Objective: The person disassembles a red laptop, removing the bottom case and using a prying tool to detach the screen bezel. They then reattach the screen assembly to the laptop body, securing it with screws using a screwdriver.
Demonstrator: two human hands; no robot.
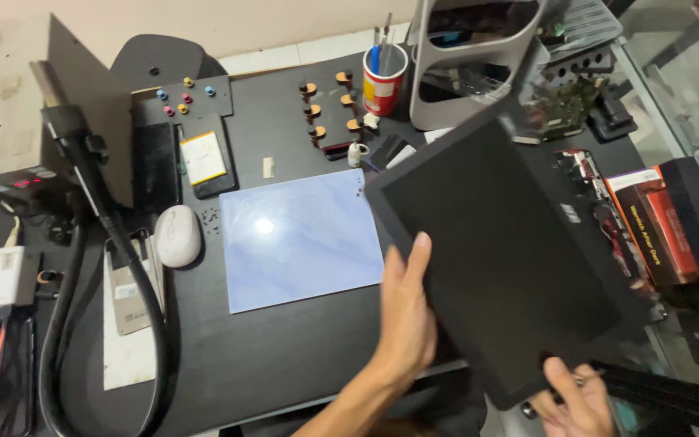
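both my hands hold the black panel (511, 251) tilted above the desk's (285, 356) right edge: left hand (406, 311) flat on its left side, right hand (580, 396) pinching its bottom corner.

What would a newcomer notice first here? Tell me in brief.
A large black flat panel, held tilted above the desk's right side by the left hand and right hand. Next, the pale blue mat at the desk's centre, with a white mouse to its left.
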